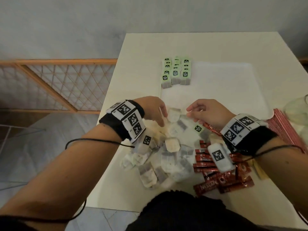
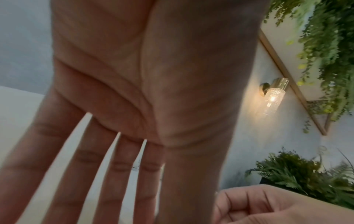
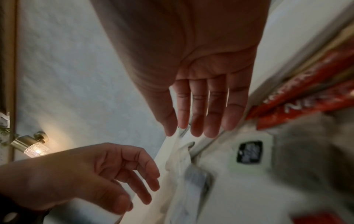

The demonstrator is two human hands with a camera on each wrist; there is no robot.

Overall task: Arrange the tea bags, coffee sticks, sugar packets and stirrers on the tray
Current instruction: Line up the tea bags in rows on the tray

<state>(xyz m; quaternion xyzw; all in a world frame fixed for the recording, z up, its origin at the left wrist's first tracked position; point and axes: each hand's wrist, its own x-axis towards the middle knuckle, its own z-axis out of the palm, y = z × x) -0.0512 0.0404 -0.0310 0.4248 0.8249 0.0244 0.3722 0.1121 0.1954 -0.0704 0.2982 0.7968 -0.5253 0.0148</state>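
A white tray lies on the white table; three neat columns of green-tagged tea bags fill its far left corner. In front of the tray is a pile of loose tea bags beside red coffee sticks. My left hand hovers with relaxed fingers just left of one pale tea bag at the top of the pile. My right hand is right of that bag, thumb and forefinger pinching what looks like its thin string or tag. The left wrist view shows the left palm with fingers straight.
A stack of pink-red packets and a clear glass jar stand at the table's right edge. A loose green tag lies under my right hand. A wooden lattice rail runs left of the table. Most of the tray is bare.
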